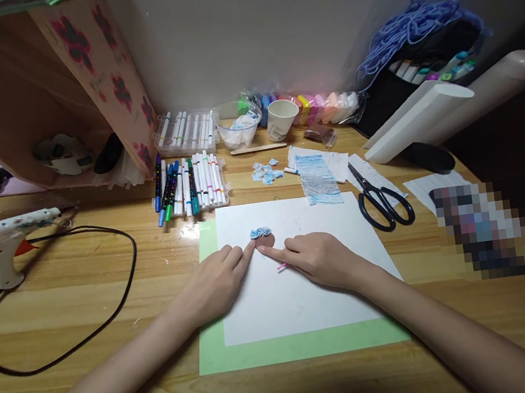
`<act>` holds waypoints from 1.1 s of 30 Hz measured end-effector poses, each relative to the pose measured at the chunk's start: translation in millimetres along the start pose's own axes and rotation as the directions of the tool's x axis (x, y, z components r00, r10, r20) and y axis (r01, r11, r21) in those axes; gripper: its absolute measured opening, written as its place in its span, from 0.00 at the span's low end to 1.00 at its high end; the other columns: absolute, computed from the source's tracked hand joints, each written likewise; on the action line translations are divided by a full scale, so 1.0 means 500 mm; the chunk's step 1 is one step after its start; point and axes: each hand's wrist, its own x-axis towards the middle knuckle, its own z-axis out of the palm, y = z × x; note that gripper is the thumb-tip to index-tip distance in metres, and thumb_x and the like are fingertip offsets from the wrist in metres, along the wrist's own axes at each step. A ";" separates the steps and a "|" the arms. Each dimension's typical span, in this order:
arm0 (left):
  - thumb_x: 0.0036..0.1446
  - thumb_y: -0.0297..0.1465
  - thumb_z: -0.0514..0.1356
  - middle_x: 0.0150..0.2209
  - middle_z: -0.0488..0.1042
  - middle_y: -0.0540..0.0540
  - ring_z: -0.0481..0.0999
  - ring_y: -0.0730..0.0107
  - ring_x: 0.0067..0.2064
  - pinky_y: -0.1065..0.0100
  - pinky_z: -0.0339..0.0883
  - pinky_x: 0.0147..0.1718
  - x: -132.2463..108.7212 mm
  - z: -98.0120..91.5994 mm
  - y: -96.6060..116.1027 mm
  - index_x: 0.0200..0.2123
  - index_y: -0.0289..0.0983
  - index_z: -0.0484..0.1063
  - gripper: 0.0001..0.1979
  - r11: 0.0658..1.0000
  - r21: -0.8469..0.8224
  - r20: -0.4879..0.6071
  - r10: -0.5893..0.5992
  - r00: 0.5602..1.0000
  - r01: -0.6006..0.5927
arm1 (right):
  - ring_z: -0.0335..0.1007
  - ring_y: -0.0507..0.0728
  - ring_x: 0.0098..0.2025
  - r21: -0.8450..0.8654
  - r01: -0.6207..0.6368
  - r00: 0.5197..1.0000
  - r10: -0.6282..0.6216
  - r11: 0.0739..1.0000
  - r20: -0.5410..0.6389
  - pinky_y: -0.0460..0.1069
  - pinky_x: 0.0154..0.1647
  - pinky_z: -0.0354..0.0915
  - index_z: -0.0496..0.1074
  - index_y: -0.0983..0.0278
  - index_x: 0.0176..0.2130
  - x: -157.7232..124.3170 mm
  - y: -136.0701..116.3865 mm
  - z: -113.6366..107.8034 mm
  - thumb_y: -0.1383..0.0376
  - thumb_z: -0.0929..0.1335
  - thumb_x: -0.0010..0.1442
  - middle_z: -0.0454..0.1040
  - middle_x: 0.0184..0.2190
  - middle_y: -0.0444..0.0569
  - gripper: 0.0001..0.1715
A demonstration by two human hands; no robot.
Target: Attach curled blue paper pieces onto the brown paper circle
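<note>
**Blue scraps on a brown disc: barely begun**

Wooden tabletop [111,291], glossy, planked. White sheet [304,300] lies on a larger pale green sheet [304,344]; all places below are taken from the white sheet.

- Left of it, well apart: glue gun [0,244] standing, black cord looped.
- Beyond its far edge: felt-tip markers [192,186] in a row, a blue-scribbled paper strip [318,180], loose cut scraps [266,172].
- Just right of it: black scissors [380,198], blades crossed open.
- On it, near the far edge: small brown disc [268,242] with a crinkled blue scrap cluster [260,232] along its top. The rest of the disc looks bare, so most of the covering seems left.

Left hand [210,282]: lies flat, grip spread, holds nothing, index tip at the disc's edge. Right hand [320,256]: index tip on the disc. A pink sliver [281,267] shows beneath it; cannot tell whether it is pinched.
</note>
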 end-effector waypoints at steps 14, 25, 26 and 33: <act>0.65 0.26 0.43 0.35 0.69 0.43 0.66 0.64 0.37 0.65 0.63 0.33 0.003 -0.006 0.003 0.63 0.31 0.46 0.24 0.998 0.013 0.026 0.055 0.998 -0.055 | 0.61 0.50 0.22 0.047 -0.053 0.988 0.059 0.997 -0.141 0.47 0.23 0.52 0.64 0.64 0.58 -0.014 0.008 0.016 0.72 0.59 0.63 0.69 0.22 0.44 0.25; 0.64 0.24 0.43 0.38 0.70 0.41 0.68 0.62 0.42 0.64 0.65 0.37 0.034 -0.010 0.009 0.64 0.31 0.44 0.25 0.999 -0.022 0.030 0.041 0.999 -0.041 | 0.58 0.51 0.22 0.077 -0.078 0.954 0.097 0.994 -0.284 0.47 0.24 0.53 0.68 0.65 0.55 -0.020 0.014 0.011 0.71 0.59 0.61 0.66 0.19 0.43 0.23; 0.63 0.24 0.43 0.39 0.70 0.41 0.68 0.62 0.43 0.64 0.65 0.38 0.038 -0.010 0.010 0.64 0.30 0.44 0.25 0.999 -0.015 0.026 0.047 0.999 -0.047 | 0.58 0.51 0.22 0.079 -0.086 0.950 0.106 0.993 -0.293 0.47 0.24 0.53 0.69 0.66 0.54 -0.021 0.015 0.011 0.71 0.59 0.61 0.65 0.19 0.43 0.23; 0.62 0.23 0.43 0.39 0.71 0.39 0.69 0.60 0.43 0.63 0.66 0.37 0.045 -0.011 0.008 0.63 0.27 0.45 0.25 0.996 0.028 0.044 0.084 0.995 -0.085 | 0.59 0.51 0.22 0.061 -0.098 0.967 0.109 0.993 -0.231 0.47 0.24 0.53 0.69 0.65 0.54 -0.016 0.015 0.009 0.71 0.60 0.61 0.67 0.20 0.43 0.22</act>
